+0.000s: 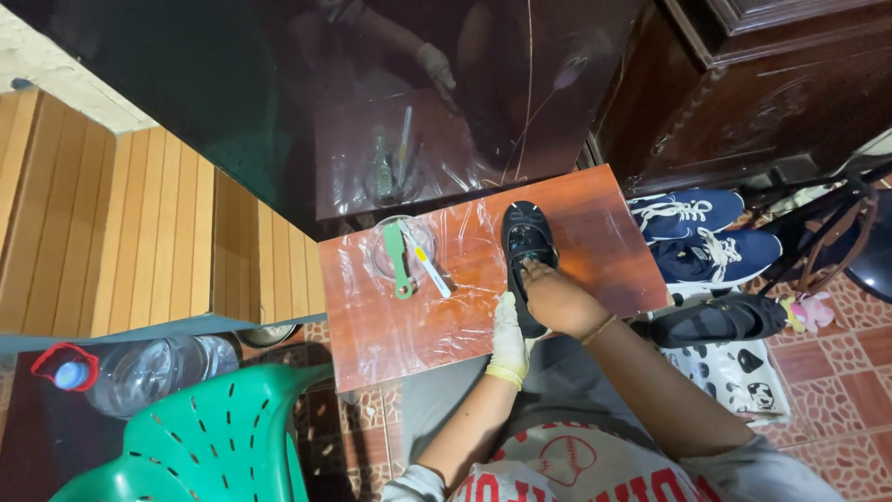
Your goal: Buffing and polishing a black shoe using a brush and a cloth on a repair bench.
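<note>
Here, from the head view, I log one black shoe lying on the reddish worktop, which is wrapped in clear plastic film. Its long axis runs near-to-far, toe end far, heel end near, tipped slightly so the near end drifts right of the toe.

Right hand: bare, a thin band at the wrist. It sits over the near half of the shoe, fingers curled down onto the upper around the opening. Closed on the shoe, as far as I can judge; the fingertips themselves are hidden.

Left hand: in a pale glove. It presses against the shoe's near left flank, fingers together and flat along the side. Whether it grips or only steadies, I cannot tell.

Key relation: the shoe lies straight ahead of both hands, extending away from me. Both touch it at the heel end; the right is farther along it, the left nearer me and to the left. The toe half is uncovered.

Around it:
- Left of the shoe, apart from it, a clear glass dish holding a green-handled brush and a white-handled brush, both lying roughly near-to-far.
- Right of the worktop, on the tiled floor, a pair of blue sneakers and a second black shoe.
- Near left, a green plastic chair and a clear water bottle with a red cap ring.
</note>
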